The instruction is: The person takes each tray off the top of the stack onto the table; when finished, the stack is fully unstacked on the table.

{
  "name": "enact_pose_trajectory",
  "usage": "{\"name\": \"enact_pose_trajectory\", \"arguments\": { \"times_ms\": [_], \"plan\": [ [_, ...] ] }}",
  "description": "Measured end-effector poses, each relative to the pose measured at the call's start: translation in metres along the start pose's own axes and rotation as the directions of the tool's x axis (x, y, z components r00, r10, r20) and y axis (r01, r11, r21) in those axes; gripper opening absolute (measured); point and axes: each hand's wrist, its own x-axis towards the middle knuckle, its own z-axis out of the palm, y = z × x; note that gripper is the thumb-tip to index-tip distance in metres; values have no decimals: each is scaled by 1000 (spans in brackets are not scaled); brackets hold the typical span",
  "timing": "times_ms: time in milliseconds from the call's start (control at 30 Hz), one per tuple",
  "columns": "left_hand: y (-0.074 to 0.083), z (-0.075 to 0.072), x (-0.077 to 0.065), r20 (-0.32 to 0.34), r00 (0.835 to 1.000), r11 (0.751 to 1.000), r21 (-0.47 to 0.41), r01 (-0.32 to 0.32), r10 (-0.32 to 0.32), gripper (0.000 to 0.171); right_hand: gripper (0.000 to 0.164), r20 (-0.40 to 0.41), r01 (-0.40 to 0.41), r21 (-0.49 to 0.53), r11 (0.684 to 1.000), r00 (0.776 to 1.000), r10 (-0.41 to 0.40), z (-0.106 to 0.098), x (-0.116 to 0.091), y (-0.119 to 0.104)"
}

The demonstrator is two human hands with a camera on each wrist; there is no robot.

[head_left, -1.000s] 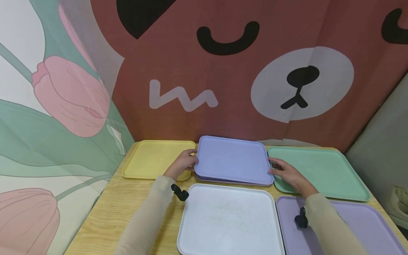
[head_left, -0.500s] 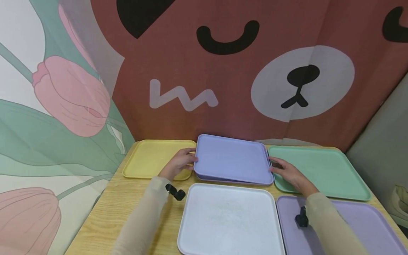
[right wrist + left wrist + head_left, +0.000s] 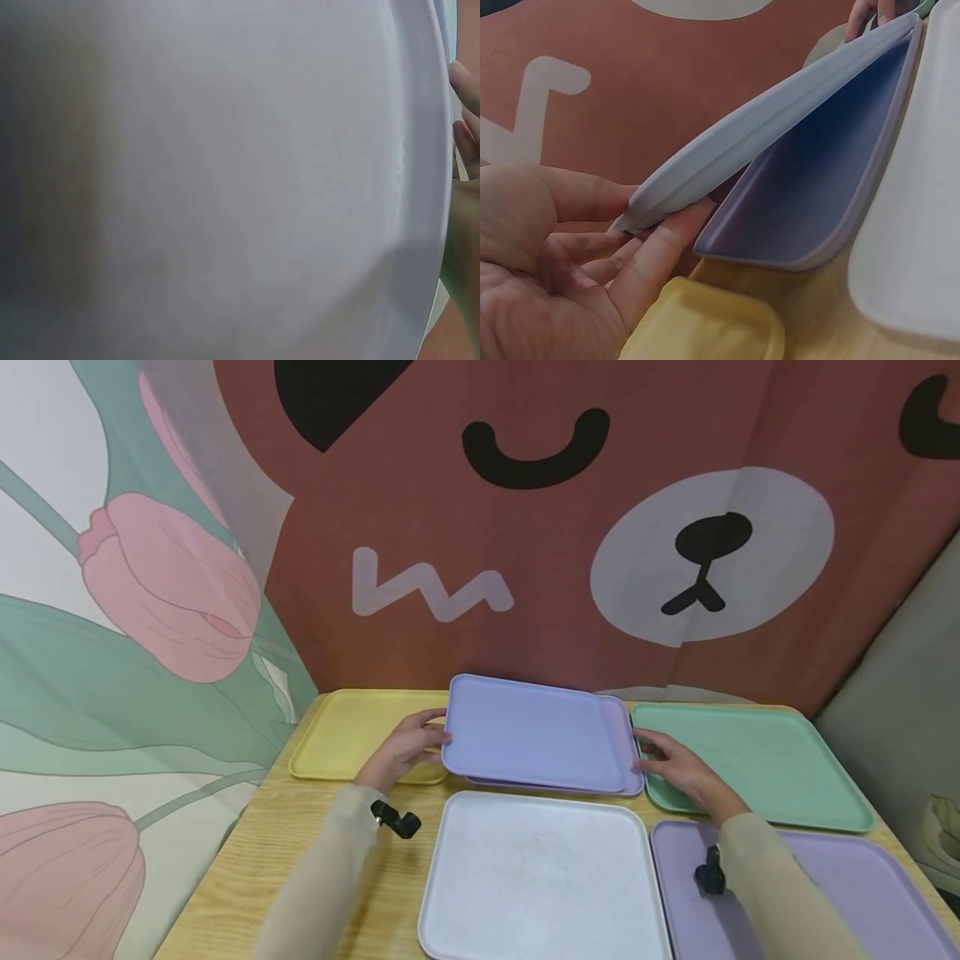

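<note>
My left hand [image 3: 401, 750] grips the left edge of a periwinkle-blue tray [image 3: 532, 731], thumb on one side and fingers on the other. In the left wrist view this tray [image 3: 742, 135] is raised at the near end and slopes down towards the far end. Under it lies a lilac tray [image 3: 622, 747], largely covered; its inner surface [image 3: 817, 165] shows through the gap. My right hand [image 3: 678, 770] holds the lilac tray's right edge with thumb and fingers. The right wrist view catches that hand [image 3: 469, 127] only at its right border, partly hidden.
A yellow tray [image 3: 341, 735] lies at the left and a green one [image 3: 757, 768] at the right. In front are a white tray [image 3: 543, 877] and a larger purple tray [image 3: 840, 877], below my right forearm. A printed cloth [image 3: 420, 652] stands behind the wooden table [image 3: 247, 877].
My left hand has drawn the periwinkle tray leftward and slightly up, exposing the lilac tray's right end. The right hand has stayed in place.
</note>
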Motion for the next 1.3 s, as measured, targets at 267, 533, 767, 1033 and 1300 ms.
{"name": "enact_pose_trajectory", "arguments": {
  "times_ms": [267,533,767,1033,1300],
  "plan": [
    [1,-16,-16,9,1000,999,30,-22,22,64,75,2,52,-6,999,999,-52,0,2,3],
    [-3,-37,-33,16,1000,998,66,-22,21,63,72,7,49,-48,998,999,-49,0,4,4],
    [-7,-57,-50,50,998,996,70,-47,43,65,74,10,43,-53,998,999,-43,1,5,4],
    [-13,-83,-72,44,997,995,75,-64,61,67,76,11,24,-42,999,1000,-24,1,4,3],
    [-21,-109,-91,39,996,992,94,-79,75,67,77,13,31,-51,998,999,-30,0,5,4]
  ]
}}
